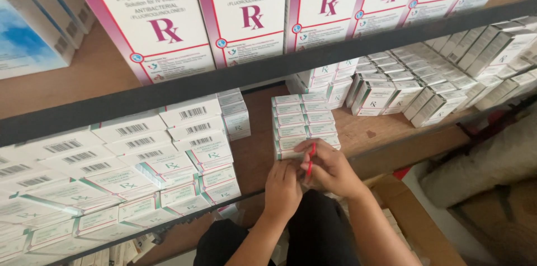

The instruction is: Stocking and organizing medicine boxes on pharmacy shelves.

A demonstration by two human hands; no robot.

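Nearest to the camera, two bare forearms are seen coming up from the bottom of the view, above dark clothing. The left hand (282,187) is curled, with its fingers bent in toward the right hand, and it cannot be told if anything is held inside it. The right hand (330,168) is closed around a thin red pen (309,161), which is pinched between the fingers and stands almost upright. The two hands are held close together, touching or nearly so. Just past the fingertips, a small stack of white and green cardboard boxes (305,123) is set on the brown wooden shelf (369,132), right at its front edge, and the right hand is touching the stack's lowest box. To the left, a big pile of flat white boxes with green corners (112,176) is laid out on the same shelf. To the right, many more little white boxes (442,84) are lined up in rows. A dark metal shelf rail (291,64) is seen running across the view above them. Farthest away, on the upper shelf, tall white boxes with pink edges (246,8) are stood side by side. A brown cardboard box (417,221) is seen low on the right, beside the right arm.
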